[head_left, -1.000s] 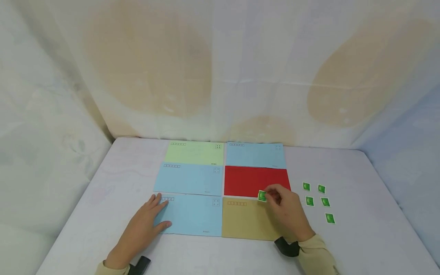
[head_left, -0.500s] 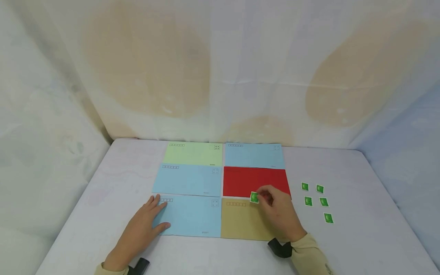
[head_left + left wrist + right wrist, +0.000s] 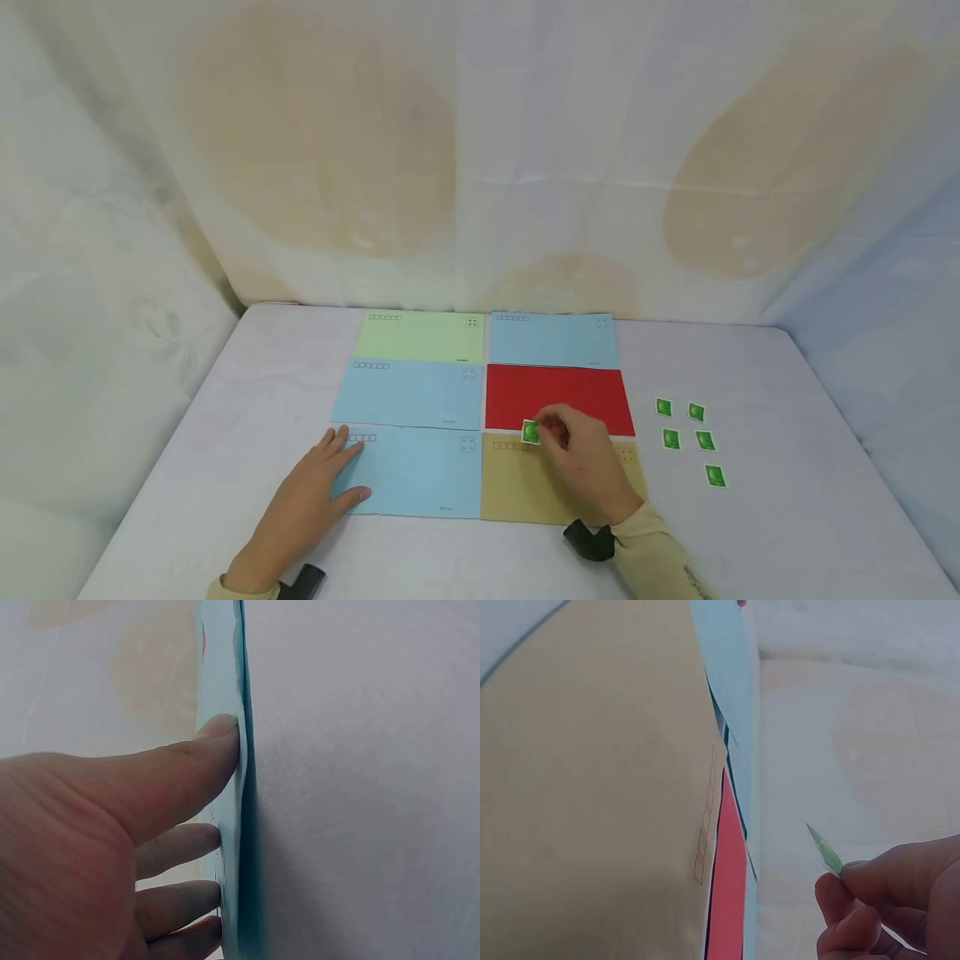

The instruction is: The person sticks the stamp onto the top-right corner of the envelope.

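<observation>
My right hand [image 3: 585, 462] pinches a small green stamp [image 3: 530, 432] between thumb and forefinger. In the head view it overlaps the upper left part of the tan envelope [image 3: 517, 492]. The right wrist view shows the stamp [image 3: 824, 849] edge-on, away from the tan envelope [image 3: 592, 787] and its row of printed boxes. My left hand [image 3: 303, 496] rests with spread fingers on the left end of the near blue envelope [image 3: 420, 475]. Its thumb [image 3: 217, 739] presses near that envelope's long edge in the left wrist view.
Several green stamps [image 3: 705, 440] lie loose on the white table [image 3: 780, 400] at the right. Beyond the near row lie a red envelope [image 3: 562, 392], a middle blue envelope [image 3: 405, 396], a far blue envelope [image 3: 555, 342] and a light green envelope [image 3: 420, 340]. A patterned curtain [image 3: 487, 167] hangs behind.
My right hand has moved left with the stamp, from the red and tan envelopes' border to the tan one's upper left, uncovering its printed corner square. The left hand stays in place.
</observation>
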`<state>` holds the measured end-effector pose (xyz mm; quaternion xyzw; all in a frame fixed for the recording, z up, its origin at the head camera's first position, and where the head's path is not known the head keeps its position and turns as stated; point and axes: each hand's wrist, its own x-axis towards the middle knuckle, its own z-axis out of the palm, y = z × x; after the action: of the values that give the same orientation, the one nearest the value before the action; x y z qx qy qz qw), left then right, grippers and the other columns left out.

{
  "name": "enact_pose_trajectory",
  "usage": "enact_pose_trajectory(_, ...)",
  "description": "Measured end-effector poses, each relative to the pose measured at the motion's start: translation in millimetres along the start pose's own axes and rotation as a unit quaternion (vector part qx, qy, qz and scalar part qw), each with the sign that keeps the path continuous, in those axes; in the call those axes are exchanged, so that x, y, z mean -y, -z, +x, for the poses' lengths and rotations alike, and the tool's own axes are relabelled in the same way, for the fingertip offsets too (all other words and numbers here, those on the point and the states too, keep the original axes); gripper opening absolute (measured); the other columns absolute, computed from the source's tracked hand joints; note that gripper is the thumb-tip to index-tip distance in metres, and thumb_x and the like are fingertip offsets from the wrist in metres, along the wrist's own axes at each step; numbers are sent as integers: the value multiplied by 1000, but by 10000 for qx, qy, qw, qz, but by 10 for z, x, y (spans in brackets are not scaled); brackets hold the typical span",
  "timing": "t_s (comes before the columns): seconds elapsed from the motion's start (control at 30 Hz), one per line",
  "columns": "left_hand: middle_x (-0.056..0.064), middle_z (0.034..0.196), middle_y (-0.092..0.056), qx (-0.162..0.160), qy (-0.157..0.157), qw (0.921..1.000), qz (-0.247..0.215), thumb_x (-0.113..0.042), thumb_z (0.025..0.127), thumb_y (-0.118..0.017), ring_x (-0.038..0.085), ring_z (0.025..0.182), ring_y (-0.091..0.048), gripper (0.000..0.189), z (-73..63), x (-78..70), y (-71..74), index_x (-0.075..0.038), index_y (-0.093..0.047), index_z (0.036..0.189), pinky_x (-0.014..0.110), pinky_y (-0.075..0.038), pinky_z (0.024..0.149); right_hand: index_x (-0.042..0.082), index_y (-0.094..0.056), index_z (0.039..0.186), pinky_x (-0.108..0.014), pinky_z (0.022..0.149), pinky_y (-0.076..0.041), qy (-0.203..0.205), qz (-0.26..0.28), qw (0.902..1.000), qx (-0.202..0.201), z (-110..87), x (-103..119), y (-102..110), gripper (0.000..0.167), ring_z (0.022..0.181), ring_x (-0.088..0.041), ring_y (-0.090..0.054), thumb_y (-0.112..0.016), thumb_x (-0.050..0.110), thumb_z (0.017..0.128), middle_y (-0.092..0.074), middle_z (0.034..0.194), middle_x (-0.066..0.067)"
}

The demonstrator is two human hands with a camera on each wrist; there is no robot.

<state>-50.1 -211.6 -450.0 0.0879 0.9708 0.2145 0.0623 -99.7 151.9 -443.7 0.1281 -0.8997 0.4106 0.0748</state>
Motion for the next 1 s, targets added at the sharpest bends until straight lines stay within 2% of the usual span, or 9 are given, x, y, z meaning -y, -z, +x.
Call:
enact_pose_trajectory(0.4,27,154,-37,-15,6,10000,20,-30,86,-80,48,145,-27,67,-3,-1,-4,1,-56,141,64,-32,110,13,-70,101,-21,66,-53,-236,32,9995,210,22,108,-149,17,73,-12,-57,-77,6,88,-64,86,8)
enact_pose_trajectory(0.73,27,155,-36,13,31,10000,36,-30,85,-80,47,146,-27,69,-3,-3,-5,1,-56,141,64,-33,111,13,-70,101,-21,65,-54,-36,118,9997,188,53,138,-251,18,72,-11,-56,-79,7,87,-63,87,9)
enact_pose_trajectory(1.0,27,154,-37,-84,-17,9999,63,-30,86,-80,47,145,-27,68,-3,0,-10,1,-56,141,64,-33,111,13,-70,101,-21,64,-52,29,231,9993,276,91,187,-323,17,71,-11,-55,-78,6,87,-61,84,10)
